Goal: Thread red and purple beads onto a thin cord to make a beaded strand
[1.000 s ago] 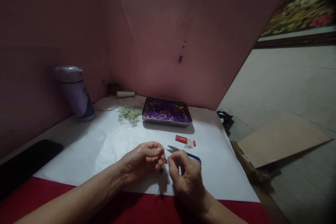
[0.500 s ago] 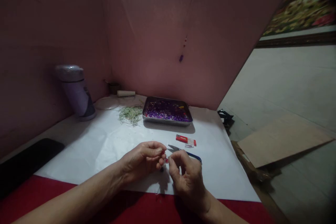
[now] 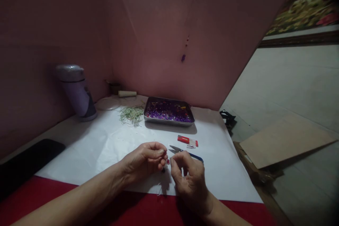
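My left hand (image 3: pixel 144 157) is closed in a pinch on a beaded string. A red bead (image 3: pixel 168 161) hangs just below its fingertips, with a dark piece (image 3: pixel 163 170) lower down. A thin pale thread end (image 3: pixel 159 190) trails over the paper's front edge. My right hand (image 3: pixel 189 178) is closed too, thumb against forefinger, right beside the red bead. Whatever lies between those fingertips is too small to make out. Behind the right hand lie blue-handled thread snips (image 3: pixel 195 156), blades pointing left, partly covered by its knuckles.
Beyond the snips lie a red lighter-like item (image 3: pixel 184 139) and a small metal piece (image 3: pixel 191 147). A metal tray (image 3: pixel 169 123) of purple beads stands behind, beside tangled green threads (image 3: pixel 131 114). A purple flask (image 3: pixel 79 97) and black object (image 3: pixel 31 162) are left; a beaded strand (image 3: pixel 183 57) hangs behind.
Both hands stay almost where they were. The fingertips of my right hand have come slightly away from the red bead, which now shows more fully.
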A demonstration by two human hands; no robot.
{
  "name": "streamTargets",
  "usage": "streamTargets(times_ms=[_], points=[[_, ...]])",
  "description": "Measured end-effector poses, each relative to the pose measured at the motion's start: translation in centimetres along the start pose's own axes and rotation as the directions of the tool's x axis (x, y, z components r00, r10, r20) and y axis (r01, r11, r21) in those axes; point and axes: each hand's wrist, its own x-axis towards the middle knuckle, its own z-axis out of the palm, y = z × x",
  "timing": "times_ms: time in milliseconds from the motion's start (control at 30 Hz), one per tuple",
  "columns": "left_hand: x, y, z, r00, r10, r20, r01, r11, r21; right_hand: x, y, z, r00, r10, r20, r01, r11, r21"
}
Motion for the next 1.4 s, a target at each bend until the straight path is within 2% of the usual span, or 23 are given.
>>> streamTargets(times_ms=[267,533,800,967,1400], points=[[0.1,0.0,-0.3,1.0,-0.01,0.007,0.01,1.0,-0.012,-0.1,0.1,0.1,1.0,-0.008,-0.012,0.008,1.0,-0.009],[-0.2,0.0,0.2,0.999,-0.023,-0.028,0.023,1.0,0.0,0.0,0.0,0.0,1.0,-0.021,-0.017,0.02,0.999,-0.026],[-0.1,0.0,-0.2,1.0,-0.015,0.01,0.015,1.0,0.015,-0.1,0.0,0.0,1.0,-0.01,-0.008,0.009,0.999,-0.031],[-0.2,-0.1,-0.2,1.0,-0.024,-0.008,0.024,0.999,0.023,0.0,-0.1,0.0,1.0,-0.02,-0.005,0.02,0.999,-0.04],[-0.3,0.3,0.7,0.998,-0.031,-0.046,0.031,1.0,-0.005,0.0,-0.1,-0.1,0.999,-0.035,0.0,0.035,0.999,-0.035]])
